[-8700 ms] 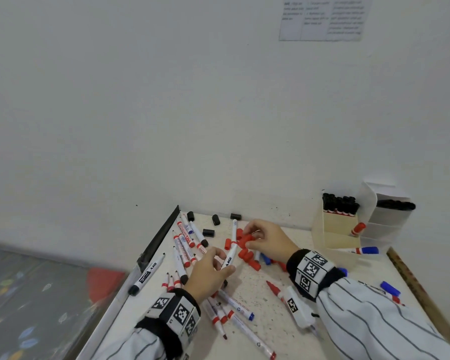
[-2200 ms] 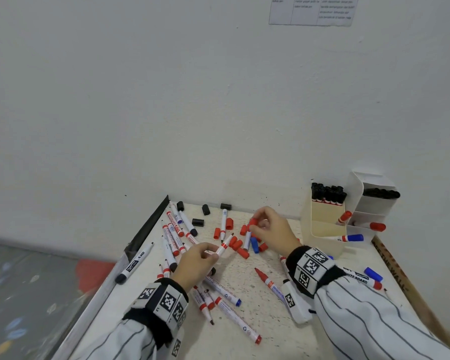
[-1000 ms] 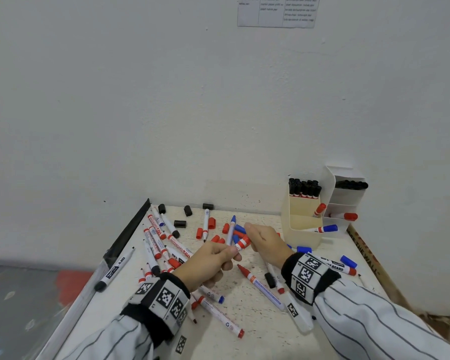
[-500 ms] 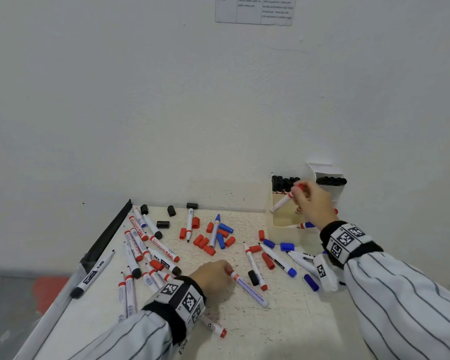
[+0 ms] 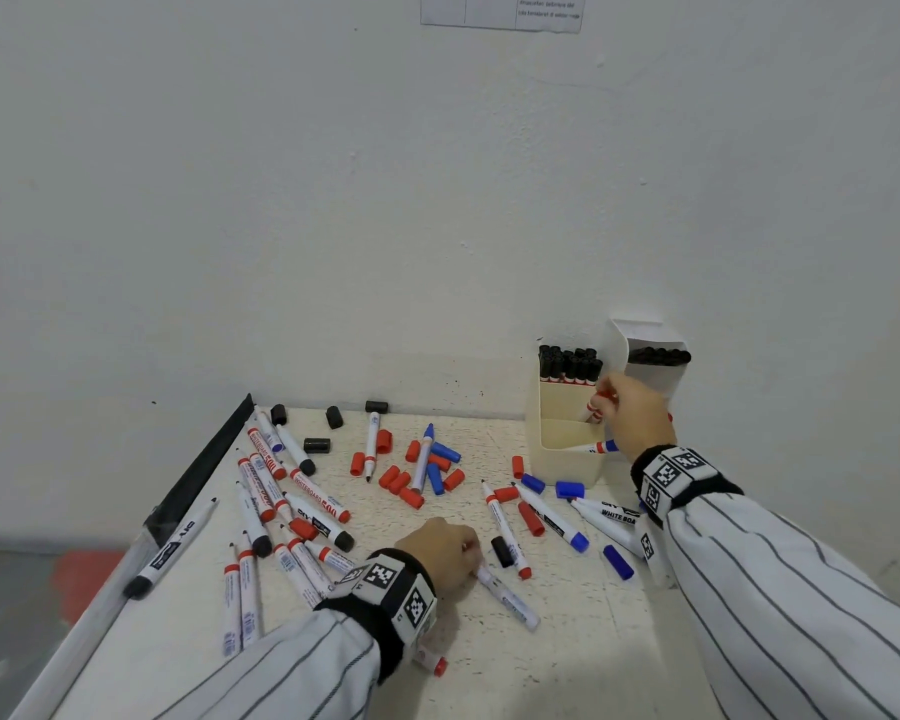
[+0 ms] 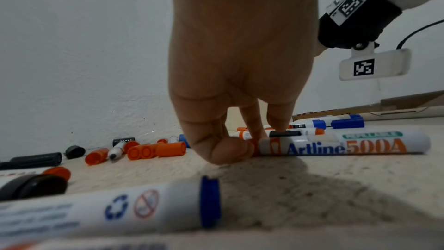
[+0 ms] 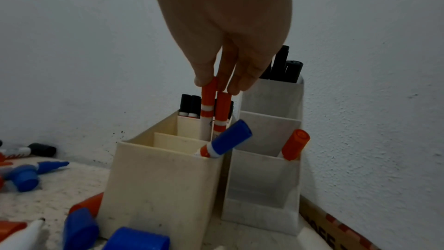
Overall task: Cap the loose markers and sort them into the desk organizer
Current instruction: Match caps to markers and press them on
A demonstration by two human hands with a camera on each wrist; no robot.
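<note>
The worktop [image 5: 567, 662] is a pale speckled surface in a corner of white wall, and its near edge is cut off in the head view. On the wall, at the top, hangs a paper notice [image 5: 500, 10]; it is cut by the frame and its print is too small to read.

At the far right stands the desk organizer [image 7: 163, 178], a cream part with a white part beside it. Only the right wrist view shows its compartments: black-capped markers at the far side, one blue-capped marker [image 7: 225, 144] that leans in the near cream compartment, and one red-capped marker [image 7: 294, 144] in the white part.

The right hand [image 5: 632, 407] is over the cream part, and its grip pinches the cap of a red marker [image 7: 207, 105] that stands upright in the middle compartment, just beside another red one.

The left hand [image 5: 442, 556] rests low on the worktop. Its fingertips [image 6: 230, 149] hold the end of a lying marker [image 6: 343, 146] with the print "Artline 500A" and "REFILLABLE"; its tip is hidden by the fingers.

Loose markers [image 5: 276, 491] and loose caps [image 5: 401, 480] lie spread on the left and the middle. Some barrels read "WHITEBOARD 500" and "WHITE BOARD".
</note>
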